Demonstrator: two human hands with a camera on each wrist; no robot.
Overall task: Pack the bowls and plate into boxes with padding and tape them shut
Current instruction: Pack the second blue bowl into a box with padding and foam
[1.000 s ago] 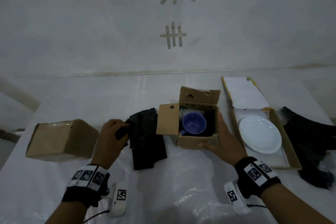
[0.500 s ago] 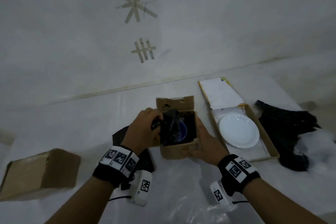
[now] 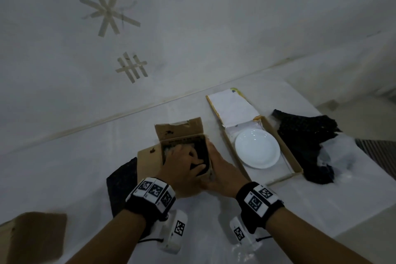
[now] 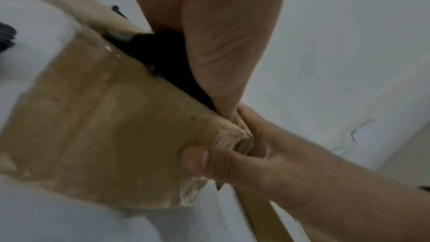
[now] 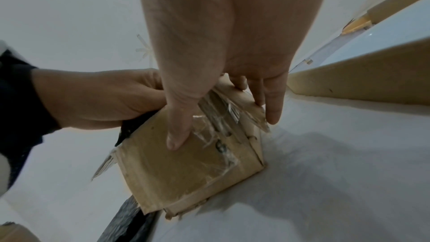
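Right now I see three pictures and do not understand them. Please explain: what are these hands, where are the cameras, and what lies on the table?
No machine here: a person packs dishes. One camera sits on the head, one on each wrist, looking along the fingers. The left hand presses black padding into the small open box. The right hand steadies that box from outside. Beside it a white plate lies in a flat box. More black padding lies further right, a closed box on the left.

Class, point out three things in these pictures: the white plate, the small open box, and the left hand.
white plate (image 3: 257, 149), head view, its centre.
small open box (image 3: 179, 129), head view, raised back flap.
left hand (image 3: 182, 157), head view, back of the hand.
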